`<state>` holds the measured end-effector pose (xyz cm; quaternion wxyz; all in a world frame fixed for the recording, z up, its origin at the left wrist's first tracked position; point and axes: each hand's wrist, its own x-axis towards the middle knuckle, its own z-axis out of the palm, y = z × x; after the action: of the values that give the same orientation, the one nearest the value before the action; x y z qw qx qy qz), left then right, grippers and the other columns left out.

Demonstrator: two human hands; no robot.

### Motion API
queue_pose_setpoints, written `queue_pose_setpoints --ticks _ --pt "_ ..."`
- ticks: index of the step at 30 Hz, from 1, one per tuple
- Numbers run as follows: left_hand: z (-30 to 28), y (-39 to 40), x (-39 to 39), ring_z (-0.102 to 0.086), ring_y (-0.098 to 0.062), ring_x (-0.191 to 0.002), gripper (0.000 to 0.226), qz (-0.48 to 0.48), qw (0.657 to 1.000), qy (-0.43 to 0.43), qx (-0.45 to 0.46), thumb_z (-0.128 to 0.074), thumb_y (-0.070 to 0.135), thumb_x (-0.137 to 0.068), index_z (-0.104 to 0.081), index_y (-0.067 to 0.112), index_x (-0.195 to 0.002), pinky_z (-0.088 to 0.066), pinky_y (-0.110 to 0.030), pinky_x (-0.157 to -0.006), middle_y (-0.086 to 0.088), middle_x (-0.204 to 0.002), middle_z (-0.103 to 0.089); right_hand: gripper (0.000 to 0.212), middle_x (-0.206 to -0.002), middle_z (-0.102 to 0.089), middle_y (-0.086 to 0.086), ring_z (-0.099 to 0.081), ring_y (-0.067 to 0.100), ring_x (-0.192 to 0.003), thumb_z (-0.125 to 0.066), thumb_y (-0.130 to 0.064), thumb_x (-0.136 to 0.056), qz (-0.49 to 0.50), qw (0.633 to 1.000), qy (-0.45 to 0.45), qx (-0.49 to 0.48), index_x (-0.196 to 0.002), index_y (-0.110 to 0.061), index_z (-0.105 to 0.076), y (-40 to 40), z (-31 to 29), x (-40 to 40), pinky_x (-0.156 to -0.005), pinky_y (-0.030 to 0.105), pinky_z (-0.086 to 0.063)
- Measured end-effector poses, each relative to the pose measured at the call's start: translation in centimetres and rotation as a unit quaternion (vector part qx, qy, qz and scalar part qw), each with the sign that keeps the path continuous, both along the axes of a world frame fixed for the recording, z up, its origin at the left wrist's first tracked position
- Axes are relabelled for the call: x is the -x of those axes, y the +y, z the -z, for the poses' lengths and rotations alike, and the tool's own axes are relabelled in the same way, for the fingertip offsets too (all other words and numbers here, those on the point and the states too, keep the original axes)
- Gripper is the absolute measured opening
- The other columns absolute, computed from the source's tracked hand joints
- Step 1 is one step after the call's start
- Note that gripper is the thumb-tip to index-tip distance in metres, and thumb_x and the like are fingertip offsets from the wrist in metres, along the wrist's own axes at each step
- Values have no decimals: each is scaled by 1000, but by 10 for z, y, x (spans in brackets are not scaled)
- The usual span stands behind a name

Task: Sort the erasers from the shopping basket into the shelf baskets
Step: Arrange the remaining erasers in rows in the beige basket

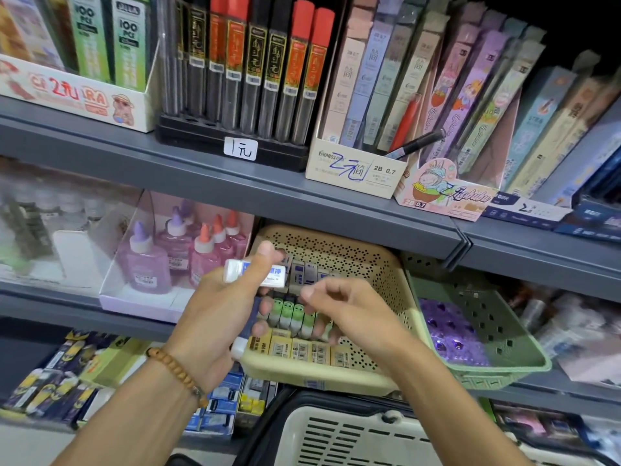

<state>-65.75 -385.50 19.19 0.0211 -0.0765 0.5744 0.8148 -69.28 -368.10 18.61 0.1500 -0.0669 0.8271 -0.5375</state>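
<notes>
My left hand (pixel 218 311) grips white erasers with blue sleeves: one (pixel 255 271) lies under my thumb, and another end (pixel 240 348) sticks out below the palm. This hand hovers at the left rim of the beige shelf basket (pixel 386 274), which holds rows of green erasers (pixel 292 314), yellow-sleeved erasers (pixel 302 348) and blue-white ones (pixel 304 272). My right hand (pixel 339 304) is over the basket with its fingers curled above the green erasers; I see nothing in it. The white shopping basket (pixel 353 435) sits at the bottom.
A green shelf basket (pixel 504 331) with purple items stands right of the beige one. Glue bottles (pixel 174 257) in a display box stand to the left. The grey shelf above carries pencil-lead tubes and boxes. More boxed stationery fills the lower shelf.
</notes>
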Motion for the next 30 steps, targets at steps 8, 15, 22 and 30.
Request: queue_pose_setpoints --ticks 8,15,22,30 --pt "3 9 0 -45 -7 -50 47 43 997 21 62 -62 62 -68 -73 27 -97 -36 -20 -39 8 -58 -54 8 -73 -66 3 -58 11 -54 -69 -12 -88 12 962 -107 250 -80 -12 -71 -26 -3 -10 -45 19 -46" --pt "4 1 6 -48 -14 -50 27 30 999 -25 13 -52 20 -96 -64 43 -104 -33 -23 -36 2 -71 -55 12 -75 -73 15 -63 15 -55 -67 -4 -86 191 938 -102 272 -96 2 -69 13 -3 19 -47 20 -51" --pt "7 -5 5 -50 -11 -58 14 60 997 -1 56 -57 12 -94 -63 12 -107 -38 -23 -40 -2 -84 -71 10 -64 -63 8 -54 14 -49 -62 -12 -95 266 963 -33 -16 -93 -6 -70 25 18 75 -47 22 -51" --pt "11 -9 9 -53 -15 -65 49 41 994 -2 104 -69 19 -86 -54 26 -133 -47 -23 -51 1 -112 -64 19 -76 -70 5 -66 12 -63 -57 -5 -95 184 978 -36 -93 -82 -10 -69 11 28 98 -61 23 -58"
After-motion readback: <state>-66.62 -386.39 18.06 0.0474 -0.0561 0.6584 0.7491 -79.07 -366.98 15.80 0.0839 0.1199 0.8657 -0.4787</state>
